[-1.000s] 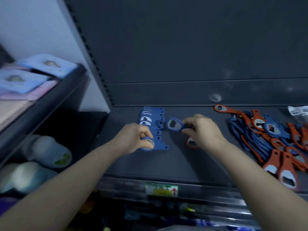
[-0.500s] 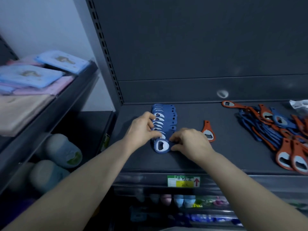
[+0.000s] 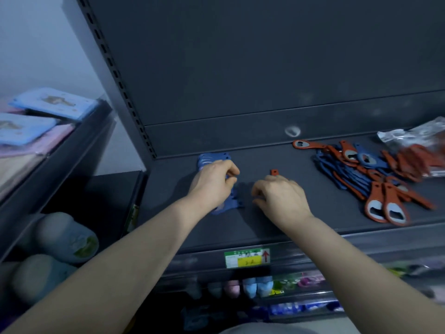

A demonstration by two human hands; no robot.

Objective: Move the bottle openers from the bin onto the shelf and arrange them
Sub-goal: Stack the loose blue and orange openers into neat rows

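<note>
Done: blue row [image 3: 213, 159] lined up at the left of the shelf [image 3: 240, 227].
Left hand [image 3: 212, 186]: fingers curled round that row.
Right hand [image 3: 281, 196]: covers a lone red opener [image 3: 274, 172]; grip unclear.
Remaining: mixed pile [image 3: 361, 174], unsorted, far right.

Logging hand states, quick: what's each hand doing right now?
Left hand: fingers curled on the row of blue openers.
Right hand: over the orange opener; grip cannot be told.

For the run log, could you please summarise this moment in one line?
left hand grips row of blue plastic bottle openers | right hand covers lone orange opener | blue-orange opener pile unsorted
</note>
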